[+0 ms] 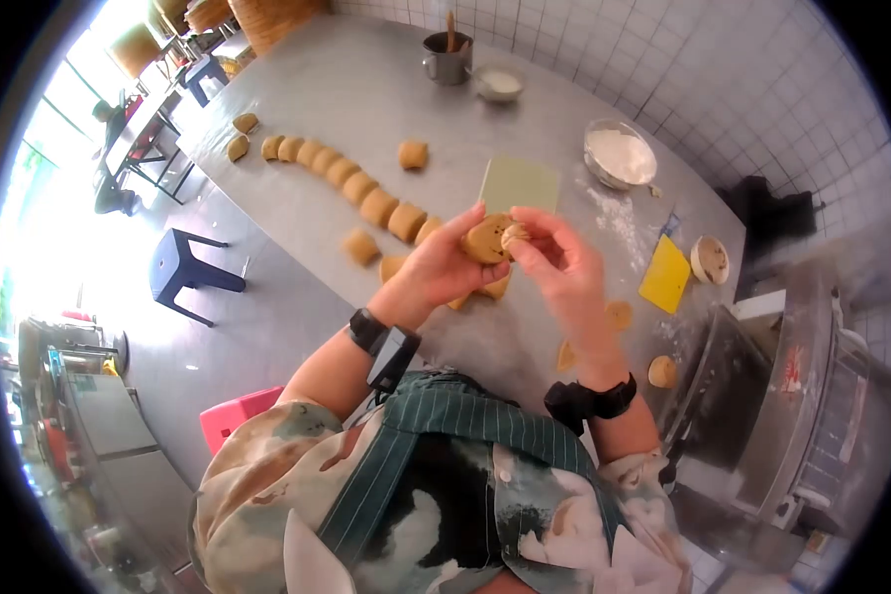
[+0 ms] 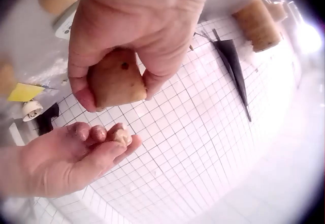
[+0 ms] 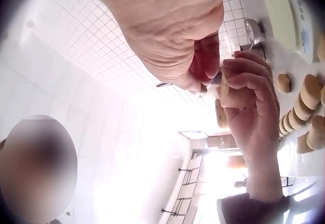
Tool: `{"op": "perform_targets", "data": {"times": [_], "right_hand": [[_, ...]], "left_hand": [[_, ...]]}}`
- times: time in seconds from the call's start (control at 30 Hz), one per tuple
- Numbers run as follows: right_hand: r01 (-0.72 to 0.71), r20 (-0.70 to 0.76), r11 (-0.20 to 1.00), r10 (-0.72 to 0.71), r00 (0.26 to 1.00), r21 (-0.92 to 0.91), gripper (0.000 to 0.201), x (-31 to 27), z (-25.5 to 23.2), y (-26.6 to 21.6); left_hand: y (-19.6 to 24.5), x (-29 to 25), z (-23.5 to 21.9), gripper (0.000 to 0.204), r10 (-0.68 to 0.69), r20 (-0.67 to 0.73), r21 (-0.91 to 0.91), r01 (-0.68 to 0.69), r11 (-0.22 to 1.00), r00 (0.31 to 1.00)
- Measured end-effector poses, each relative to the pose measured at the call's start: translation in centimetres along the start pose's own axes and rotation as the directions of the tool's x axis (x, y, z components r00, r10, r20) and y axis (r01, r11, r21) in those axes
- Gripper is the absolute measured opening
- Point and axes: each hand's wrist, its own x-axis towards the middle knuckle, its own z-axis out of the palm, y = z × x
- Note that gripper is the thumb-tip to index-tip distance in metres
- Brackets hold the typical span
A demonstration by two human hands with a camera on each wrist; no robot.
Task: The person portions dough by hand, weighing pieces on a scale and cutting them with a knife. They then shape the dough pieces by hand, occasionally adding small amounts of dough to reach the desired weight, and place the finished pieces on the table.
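Observation:
The left hand [image 1: 431, 262] grips a tan dough piece [image 1: 486, 241] with dark specks; in the left wrist view its fingers curl round both sides of that piece [image 2: 118, 79]. Close to the dough's right side, the right hand [image 1: 569, 282] pinches a small pale lump [image 1: 514, 235] between thumb and fingertips. The same lump [image 2: 122, 135] shows below the dough in the left wrist view. From the right wrist the left hand [image 3: 254, 102] is seen around the dough, while the right hand's [image 3: 167, 31] fingertips are partly hidden.
A curved row of dough pieces [image 1: 343, 173] crosses the metal table [image 1: 297, 84]. Beyond the hands lies a pale green square [image 1: 521, 185]. Rightward are a bowl of white powder [image 1: 620, 156], a yellow scraper [image 1: 666, 274] and a small bowl [image 1: 710, 260]. A metal mug [image 1: 447, 61] stands at the back.

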Motion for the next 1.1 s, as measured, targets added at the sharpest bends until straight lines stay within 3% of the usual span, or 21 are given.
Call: {"op": "perform_targets", "data": {"times": [0.1,0.17,0.23,0.3,0.33,0.4,0.43,0.53,0.6,0.67,0.83,0.97,1.03,1.1], "right_hand": [[0.042,0.02,0.998,-0.041,0.999,-0.042,0.02,-0.3,0.7,-0.2],[0.077,0.022,0.995,-0.075,0.997,-0.06,0.018,-0.5,0.8,-0.4],[0.219,0.033,0.869,-0.229,0.973,-0.444,0.017,-0.5,0.3,-0.5],[0.298,0.075,0.843,-0.297,0.952,-0.447,0.018,-0.7,0.8,-2.0],[0.316,0.107,0.825,-0.302,0.947,-0.468,0.017,-0.8,0.9,-2.5],[0.34,0.172,0.796,-0.293,0.941,-0.501,0.014,-1.2,0.9,-2.9],[0.327,0.191,0.782,-0.266,0.945,-0.53,0.012,-1.4,1.0,-3.0],[0.29,0.185,0.814,-0.227,0.956,-0.503,0.008,-1.6,0.8,-2.8],[0.214,0.187,0.818,-0.133,0.973,-0.534,0.008,-1.7,0.8,-3.1],[0.257,0.216,0.801,-0.163,0.963,-0.541,0.009,-1.7,0.5,-2.1],[0.155,0.144,0.918,-0.109,0.984,-0.365,0.012,-2.1,0.3,-0.5],[0.188,0.207,0.913,-0.118,0.971,-0.362,0.013,-2.4,-0.4,-0.4],[0.262,0.281,0.816,-0.128,0.951,-0.515,0.014,-2.7,-0.3,-1.0],[0.267,0.29,0.8,-0.122,0.949,-0.537,0.015,-2.8,-0.4,-1.3]], "left_hand": [[-0.3,-0.3,0.3,0.04,-0.008,0.056,0.011,0.008,1.0,0.998],[-0.3,-0.6,0.3,0.045,-0.032,0.172,0.047,0.024,0.999,0.985],[-0.6,-1.0,0.7,0.047,-0.017,0.184,0.112,-0.004,0.994,0.983],[-0.4,-0.8,-0.8,0.052,-0.07,0.256,0.164,0.028,0.986,0.964],[-0.8,-0.6,-1.0,0.051,0.011,0.329,0.269,-0.105,0.957,0.944],[-1.1,-0.9,-1.1,0.053,0.029,0.181,0.283,-0.08,0.956,0.983],[-1.4,-1.4,-0.3,0.056,0.069,0.168,0.289,-0.116,0.95,0.983],[-1.8,-1.8,0.3,0.064,0.024,0.101,0.271,-0.05,0.961,0.995],[-1.6,-2.2,0.6,0.062,-0.024,0.128,0.317,-0.018,0.948,0.992],[-1.8,-2.4,0.9,0.06,-0.036,0.143,0.341,-0.015,0.94,0.989],[-2.1,-2.8,0.7,0.054,-0.035,0.16,0.363,-0.026,0.931,0.987],[-2.3,-2.9,0.1,0.057,-0.042,0.082,0.372,0.009,0.928,0.996],[-2.4,-2.9,-0.4,0.058,-0.069,0.099,0.393,0.024,0.919,0.993],[-2.4,-2.8,-0.5,0.062,-0.111,0.111,0.423,0.054,0.904,0.988]]}}
